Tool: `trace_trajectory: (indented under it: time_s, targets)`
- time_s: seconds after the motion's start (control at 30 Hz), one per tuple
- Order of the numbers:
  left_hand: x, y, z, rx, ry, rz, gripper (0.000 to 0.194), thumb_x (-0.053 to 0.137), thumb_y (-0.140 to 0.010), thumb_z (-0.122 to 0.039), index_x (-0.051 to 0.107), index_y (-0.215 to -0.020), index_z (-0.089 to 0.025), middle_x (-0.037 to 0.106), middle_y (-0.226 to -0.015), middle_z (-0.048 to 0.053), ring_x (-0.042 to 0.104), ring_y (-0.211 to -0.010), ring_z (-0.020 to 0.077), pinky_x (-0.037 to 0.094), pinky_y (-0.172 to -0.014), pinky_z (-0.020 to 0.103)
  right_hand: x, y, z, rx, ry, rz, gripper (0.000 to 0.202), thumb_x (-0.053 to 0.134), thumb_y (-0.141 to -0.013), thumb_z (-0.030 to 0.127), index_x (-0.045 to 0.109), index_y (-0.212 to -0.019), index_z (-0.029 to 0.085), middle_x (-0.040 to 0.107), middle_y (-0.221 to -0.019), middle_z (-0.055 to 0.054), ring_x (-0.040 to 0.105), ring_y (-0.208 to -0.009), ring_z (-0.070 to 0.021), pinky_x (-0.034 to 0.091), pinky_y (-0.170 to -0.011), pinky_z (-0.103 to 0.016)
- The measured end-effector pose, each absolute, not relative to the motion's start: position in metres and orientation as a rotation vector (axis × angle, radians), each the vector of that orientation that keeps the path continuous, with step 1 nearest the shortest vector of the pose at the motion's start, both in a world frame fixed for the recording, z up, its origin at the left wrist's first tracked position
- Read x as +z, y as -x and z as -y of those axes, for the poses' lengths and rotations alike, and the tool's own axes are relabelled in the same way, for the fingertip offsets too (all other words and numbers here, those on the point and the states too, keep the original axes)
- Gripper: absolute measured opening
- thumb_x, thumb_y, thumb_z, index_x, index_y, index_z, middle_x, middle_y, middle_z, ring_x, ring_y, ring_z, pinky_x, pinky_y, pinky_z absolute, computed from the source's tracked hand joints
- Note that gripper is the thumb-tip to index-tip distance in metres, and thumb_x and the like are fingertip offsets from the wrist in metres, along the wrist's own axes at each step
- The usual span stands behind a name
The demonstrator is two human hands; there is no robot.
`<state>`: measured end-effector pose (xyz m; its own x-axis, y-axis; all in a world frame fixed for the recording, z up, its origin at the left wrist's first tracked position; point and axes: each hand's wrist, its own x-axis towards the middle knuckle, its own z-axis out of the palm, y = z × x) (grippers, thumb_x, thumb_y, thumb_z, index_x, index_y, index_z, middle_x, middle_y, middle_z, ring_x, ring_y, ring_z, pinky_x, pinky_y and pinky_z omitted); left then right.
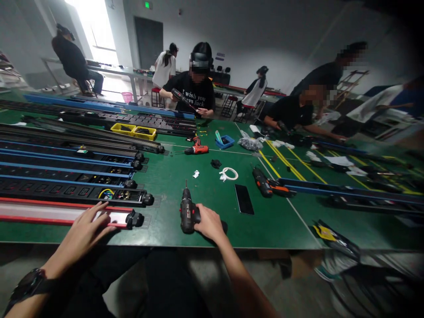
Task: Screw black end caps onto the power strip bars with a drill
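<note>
The left hand (86,228) is pressing spread fingers on the near red-edged strip (49,213), steadying it, while the right hand (208,222) is gripping the black drill (187,210).

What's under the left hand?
The left hand lies flat on the red-edged strip, near its black end cap. The strip's pale top shows either side; the part beneath the palm is hidden. The green table bears it.
</note>
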<state>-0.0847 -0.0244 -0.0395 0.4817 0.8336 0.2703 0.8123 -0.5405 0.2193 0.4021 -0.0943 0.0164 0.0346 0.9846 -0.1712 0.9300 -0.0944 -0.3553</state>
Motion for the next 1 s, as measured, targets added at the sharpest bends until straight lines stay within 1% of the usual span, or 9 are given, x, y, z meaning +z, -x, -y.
trace_trajectory:
  time_s: [0.07, 0.17, 0.3, 0.47, 0.7, 0.77, 0.87, 0.93, 1.0]
  targets:
    - [-0.034, 0.084, 0.025, 0.524, -2.721, -1.436, 0.037, 0.064, -0.092, -0.060, 0.071, -0.107, -0.026, 0.047, -0.160, 0.011, 0.049, -0.141, 0.0372, 0.045, -0.115, 0.056, 0.016, -0.401, 0.094, 0.556, 2.139, 2.005, 0.053, 0.074, -0.077, 0.029, 0.061, -0.128, 0.022, 0.075, -0.118, -0.009, 0.069, -0.104, -0.0267, 0.040, -0.079, -0.031]
    - [-0.023, 0.081, 0.027, 0.480, -2.765, -1.406, 0.036, 0.062, -0.095, -0.058, 0.070, -0.107, -0.025, 0.050, -0.156, 0.013, 0.049, -0.141, 0.0368, 0.043, -0.116, 0.057, 0.018, -0.400, 0.094, 0.575, 2.115, 1.985, 0.053, 0.073, -0.074, 0.023, 0.063, -0.126, 0.021, 0.075, -0.115, -0.009, 0.070, -0.098, -0.0251, 0.040, -0.075, -0.029]
    - [-0.009, 0.078, 0.029, 0.410, -2.749, -1.378, 0.034, 0.058, -0.099, -0.056, 0.069, -0.106, -0.024, 0.053, -0.152, 0.013, 0.052, -0.137, 0.0352, 0.044, -0.115, 0.058, 0.022, -0.399, 0.093, 0.641, 2.082, 1.945, 0.052, 0.074, -0.074, 0.022, 0.065, -0.125, 0.021, 0.075, -0.114, -0.008, 0.070, -0.094, -0.0234, 0.039, -0.072, -0.028]
    - [0.004, 0.077, 0.031, 0.330, -2.686, -1.321, 0.032, 0.056, -0.101, -0.052, 0.069, -0.111, -0.025, 0.052, -0.152, 0.012, 0.051, -0.139, 0.0335, 0.049, -0.112, 0.051, 0.024, -0.398, 0.093, 0.649, 2.059, 1.940, 0.050, 0.073, -0.074, 0.022, 0.066, -0.124, 0.021, 0.075, -0.115, -0.008, 0.069, -0.093, -0.0227, 0.039, -0.072, -0.028]
    - [0.019, 0.075, 0.025, 0.225, -2.664, -1.305, 0.034, 0.053, -0.102, -0.053, 0.069, -0.116, -0.027, 0.056, -0.146, 0.012, 0.058, -0.130, 0.0301, 0.051, -0.107, 0.042, 0.015, -0.402, 0.092, 0.620, 2.113, 1.954, 0.055, 0.075, -0.075, 0.025, 0.063, -0.129, 0.023, 0.074, -0.115, -0.008, 0.069, -0.093, -0.0234, 0.037, -0.072, -0.029]
    - [0.024, 0.071, 0.022, 0.197, -2.653, -1.297, 0.033, 0.050, -0.104, -0.052, 0.069, -0.113, -0.026, 0.060, -0.141, 0.011, 0.059, -0.126, 0.0291, 0.052, -0.103, 0.041, 0.013, -0.403, 0.091, 0.601, 2.134, 1.968, 0.056, 0.074, -0.076, 0.026, 0.062, -0.130, 0.024, 0.074, -0.114, -0.008, 0.068, -0.094, -0.0240, 0.036, -0.072, -0.029]
    - [0.032, 0.061, 0.018, 0.145, -2.632, -1.289, 0.032, 0.046, -0.106, -0.050, 0.066, -0.107, -0.025, 0.067, -0.122, 0.009, 0.063, -0.111, 0.0266, 0.052, -0.093, 0.039, 0.013, -0.403, 0.090, 0.594, 2.137, 1.984, 0.054, 0.073, -0.077, 0.027, 0.063, -0.130, 0.023, 0.074, -0.114, -0.008, 0.069, -0.094, -0.0245, 0.036, -0.072, -0.030]
    - [0.034, 0.055, 0.016, 0.124, -2.636, -1.309, 0.033, 0.043, -0.106, -0.050, 0.064, -0.102, -0.025, 0.069, -0.109, 0.008, 0.063, -0.101, 0.0258, 0.050, -0.088, 0.039, 0.015, -0.402, 0.089, 0.607, 2.121, 1.987, 0.052, 0.072, -0.078, 0.029, 0.063, -0.129, 0.023, 0.074, -0.114, -0.008, 0.069, -0.093, -0.0244, 0.036, -0.071, -0.030]
    - [0.035, 0.051, 0.014, 0.118, -2.660, -1.354, 0.034, 0.042, -0.107, -0.051, 0.061, -0.098, -0.024, 0.068, -0.101, 0.008, 0.063, -0.096, 0.0264, 0.048, -0.085, 0.039, 0.019, -0.400, 0.089, 0.623, 2.107, 1.986, 0.051, 0.072, -0.080, 0.033, 0.063, -0.129, 0.023, 0.075, -0.115, -0.008, 0.070, -0.092, -0.0243, 0.037, -0.070, -0.030]
